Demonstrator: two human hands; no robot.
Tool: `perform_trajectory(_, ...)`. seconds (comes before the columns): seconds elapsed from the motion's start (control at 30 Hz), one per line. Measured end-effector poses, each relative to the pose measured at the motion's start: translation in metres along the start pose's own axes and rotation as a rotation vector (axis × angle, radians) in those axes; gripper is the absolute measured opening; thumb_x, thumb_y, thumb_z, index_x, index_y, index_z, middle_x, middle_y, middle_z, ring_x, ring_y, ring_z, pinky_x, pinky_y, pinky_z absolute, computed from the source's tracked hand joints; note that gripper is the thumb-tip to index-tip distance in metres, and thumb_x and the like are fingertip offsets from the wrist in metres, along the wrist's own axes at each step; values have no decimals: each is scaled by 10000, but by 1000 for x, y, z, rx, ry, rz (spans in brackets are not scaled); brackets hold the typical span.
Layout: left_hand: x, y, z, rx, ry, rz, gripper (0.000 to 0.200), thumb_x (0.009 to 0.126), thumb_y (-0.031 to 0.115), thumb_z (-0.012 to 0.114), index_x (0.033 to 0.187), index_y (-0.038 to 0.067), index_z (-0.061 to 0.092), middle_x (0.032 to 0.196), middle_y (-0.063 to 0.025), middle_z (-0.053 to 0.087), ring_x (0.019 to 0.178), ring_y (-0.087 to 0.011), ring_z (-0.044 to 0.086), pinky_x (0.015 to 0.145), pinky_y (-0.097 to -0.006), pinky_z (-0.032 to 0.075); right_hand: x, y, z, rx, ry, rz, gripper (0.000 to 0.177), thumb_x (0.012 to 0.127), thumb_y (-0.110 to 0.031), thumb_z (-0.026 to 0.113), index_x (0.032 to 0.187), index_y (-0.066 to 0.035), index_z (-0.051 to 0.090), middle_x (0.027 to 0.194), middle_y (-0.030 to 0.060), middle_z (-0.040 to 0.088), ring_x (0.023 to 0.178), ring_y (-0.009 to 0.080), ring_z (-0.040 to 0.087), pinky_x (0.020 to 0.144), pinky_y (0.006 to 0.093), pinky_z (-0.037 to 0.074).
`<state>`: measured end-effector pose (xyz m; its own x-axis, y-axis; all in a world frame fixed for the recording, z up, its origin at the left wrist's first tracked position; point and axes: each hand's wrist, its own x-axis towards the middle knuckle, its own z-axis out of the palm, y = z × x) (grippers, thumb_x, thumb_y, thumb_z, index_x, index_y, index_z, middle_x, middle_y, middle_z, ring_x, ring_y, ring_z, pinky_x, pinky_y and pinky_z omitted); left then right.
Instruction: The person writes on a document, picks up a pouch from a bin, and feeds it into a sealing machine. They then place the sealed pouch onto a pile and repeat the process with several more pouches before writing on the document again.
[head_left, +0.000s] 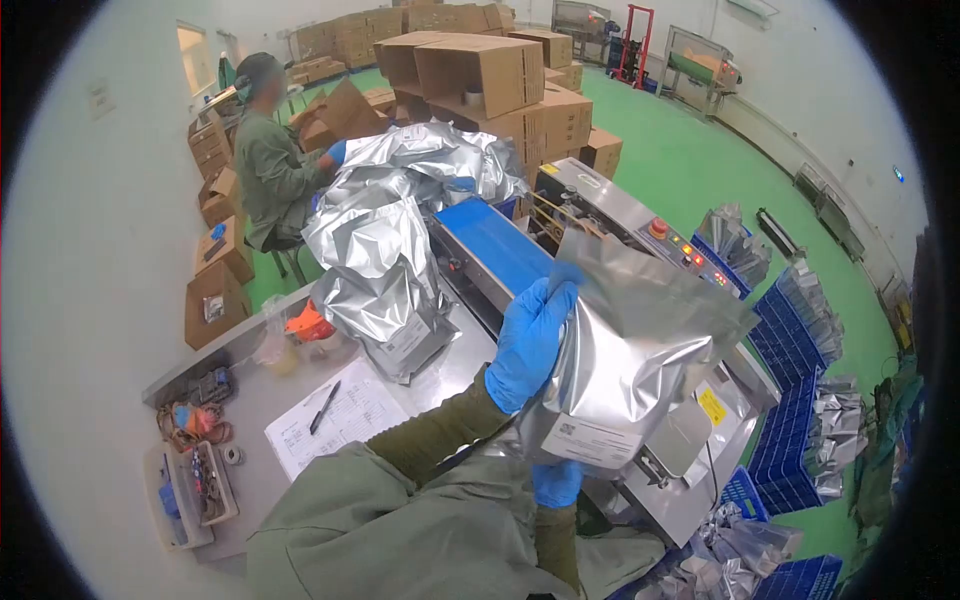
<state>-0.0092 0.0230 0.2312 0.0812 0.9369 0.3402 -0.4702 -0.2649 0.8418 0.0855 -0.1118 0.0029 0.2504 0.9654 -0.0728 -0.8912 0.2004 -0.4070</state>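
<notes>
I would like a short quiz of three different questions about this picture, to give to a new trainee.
1. True or false: the pen lies on the paper sheet.
2. What colour is the belt: a) green, b) blue, c) red?
3. Which grip of the camera wearer is lower on the silver pouch, left or right?

Key: 1. True. 2. b. 3. The right grip; the left grip is higher.
</notes>
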Motion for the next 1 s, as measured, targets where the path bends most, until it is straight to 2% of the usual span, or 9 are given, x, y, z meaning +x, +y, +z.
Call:
perform_trajectory(0.13,-28,-30,-29,189,-262,50,798,727,4,701,1362,49,221,1194,-109,466,1029,-172,514,898,-293,448,-11,-47,35,-162,77,-165,376,801,-35,543,1174,-1,518,1129,72,558,1022,191,544,912,333,441)
perform_trajectory(0.2,-55,-35,-36,115,-491,-459,1065,574,-18,755,1423,24,115,1369,-136,355,1266,-200,347,1014,-338,368,0,-59,28,-332,73,-207,393,825,-93,554,1202,-4,493,1161,80,547,1050,203,537,928,363,442)
perform_trajectory(0.4,-53,-60,-48,-184,-116,-483,478,689,-1,739,1121,-22,535,1009,-85,632,933,-162,606,797,-285,512,23,-84,85,-1253,-224,15,501,733,-18,658,1208,4,503,1049,48,575,914,146,550,798,287,469)
perform_trajectory(0.63,103,19,-54,144,316,123,400,726,-22,707,1065,15,499,932,-62,569,874,-184,601,709,-291,539,9,-83,73,-898,-47,312,589,787,-79,606,1339,-27,405,1038,103,596,740,153,617,695,262,505)
perform_trajectory(0.67,138,38,-55,-302,149,156,436,722,-5,718,1081,42,475,915,-57,557,775,-144,590,632,-266,535,1,-85,74,-903,-40,315,589,787,-79,606,1339,-27,405,1038,103,596,740,153,617,695,262,505)
perform_trajectory(0.77,263,69,-69,-223,328,541,272,774,169,714,943,72,524,647,12,499,458,-45,430,364,-207,343,-22,-86,74,-854,64,217,497,822,-130,571,1286,2,452,1111,147,593,600,179,627,542,251,516)
perform_trajectory(0.9,441,77,-125,-110,573,1003,427,783,241,708,1070,-13,519,920,-95,582,790,-173,559,698,-294,478,-37,-83,44,-857,174,60,589,908,-372,502,1360,-28,344,1051,128,633,458,95,504,390,167,355)
perform_trajectory(0.97,484,67,-164,63,715,648,529,810,331,668,1131,-52,493,1077,-140,556,934,-240,527,864,-336,429,-30,-97,32,-1010,-32,322,746,887,-392,523,1442,-68,143,1246,184,533,456,90,538,374,152,353)
perform_trajectory(1.0,507,45,-189,139,758,450,560,824,347,638,1176,-48,453,1094,-164,542,956,-254,530,866,-342,431,-24,-96,61,-1010,4,356,620,895,-332,521,1414,-97,275,1137,162,603,452,81,530,382,165,365)
